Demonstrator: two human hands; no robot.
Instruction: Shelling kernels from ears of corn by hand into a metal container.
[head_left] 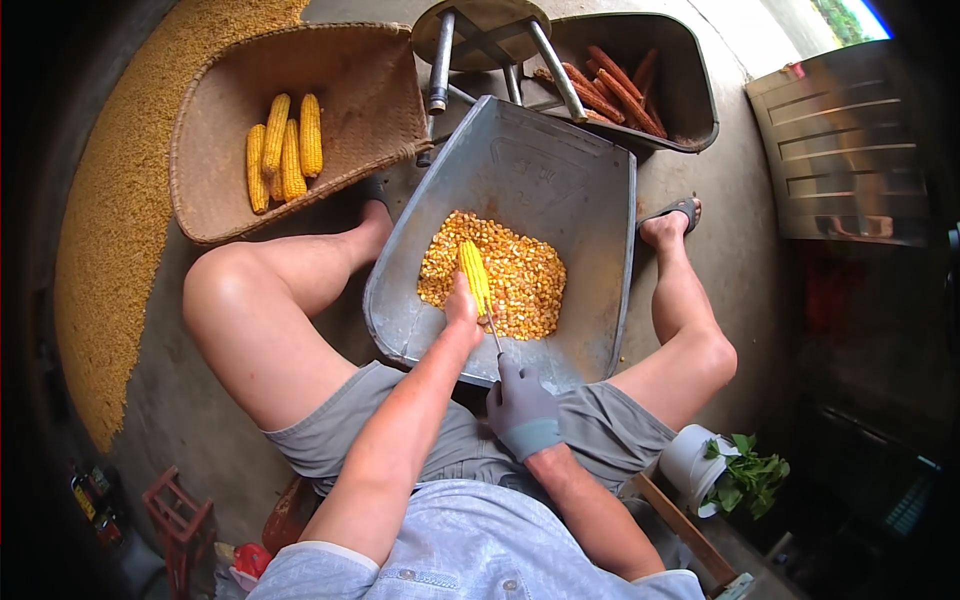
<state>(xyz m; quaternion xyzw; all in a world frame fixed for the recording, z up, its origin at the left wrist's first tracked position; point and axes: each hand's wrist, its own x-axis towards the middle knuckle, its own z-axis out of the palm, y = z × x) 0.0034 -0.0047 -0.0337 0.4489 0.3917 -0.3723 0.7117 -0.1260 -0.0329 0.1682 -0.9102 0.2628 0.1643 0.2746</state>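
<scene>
My bare left hand (461,308) is closed round the lower part of a yellow corn cob (474,268), which tilts up and away from me. In a grey glove, my right hand (524,405) grips a screwdriver-like tool; its handle is mostly hidden in the fist. The tool's thin metal shaft (494,331) reaches up to the cob's near end, where my fingers partly hide the tip. Beneath the cob, a heap of loose corn kernels (530,275) lies in a grey metal tub (590,170) between my legs.
At the far left, a woven basket (360,95) holds several whole corn cobs (311,140). A round stool (480,35) stands behind the tub, beside a dark tub (692,115) with reddish bare cobs (628,98). Kernels (110,260) cover the left floor. A potted plant (745,475) is at right.
</scene>
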